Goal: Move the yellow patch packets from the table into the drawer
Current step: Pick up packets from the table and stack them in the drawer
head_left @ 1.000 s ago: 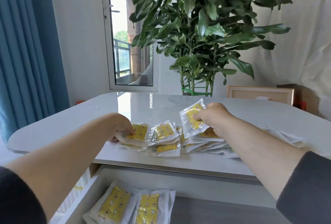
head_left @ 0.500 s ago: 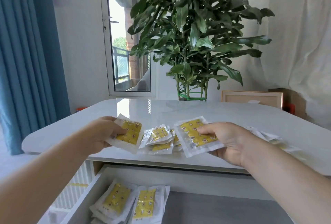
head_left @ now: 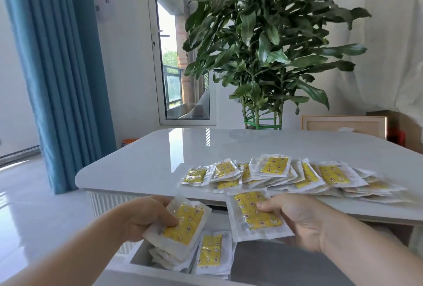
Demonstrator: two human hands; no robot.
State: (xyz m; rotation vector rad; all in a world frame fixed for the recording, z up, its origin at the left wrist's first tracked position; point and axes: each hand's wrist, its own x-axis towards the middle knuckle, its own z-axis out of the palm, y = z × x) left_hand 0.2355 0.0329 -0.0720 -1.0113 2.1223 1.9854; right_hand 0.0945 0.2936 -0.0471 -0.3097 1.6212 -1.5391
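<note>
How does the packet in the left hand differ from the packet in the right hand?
Tilt: the left-hand packet leans right, the right-hand packet leans left. Place: the left-hand packet overlaps the drawer's packets, the right-hand packet overlaps the table edge. Both are clear pouches with yellow patches.

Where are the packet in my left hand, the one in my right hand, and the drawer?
Left-hand packet (head_left: 183,226): head view, its yellow centre.
Right-hand packet (head_left: 246,203): head view, yellow patch beside the thumb tip.
Drawer (head_left: 286,262): head view, bare grey floor.
</note>
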